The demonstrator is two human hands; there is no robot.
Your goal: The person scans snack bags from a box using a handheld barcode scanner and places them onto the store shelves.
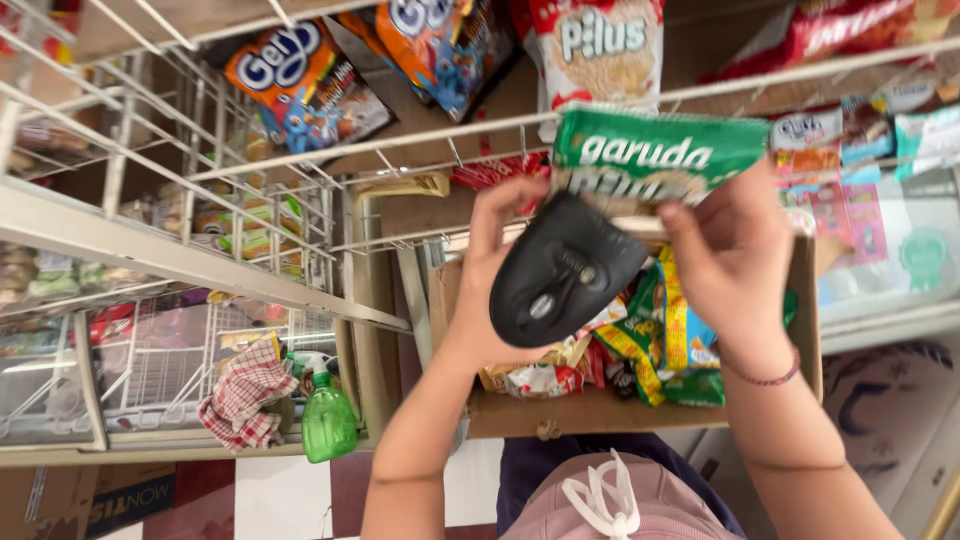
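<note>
Green snack packet (655, 155), pinched by right hand (735, 260), above left hand (490, 290)

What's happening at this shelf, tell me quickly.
A person stands at a wire snack rack and holds a green snack packet up with both hands. The left hand also grips a black handheld device pressed against the packet's lower edge, while the right hand pinches the packet from the other side. Below the hands sits an open cardboard box with more bright snack packets in it. A green spray bottle and a checked cloth rest on a lower shelf.
</note>
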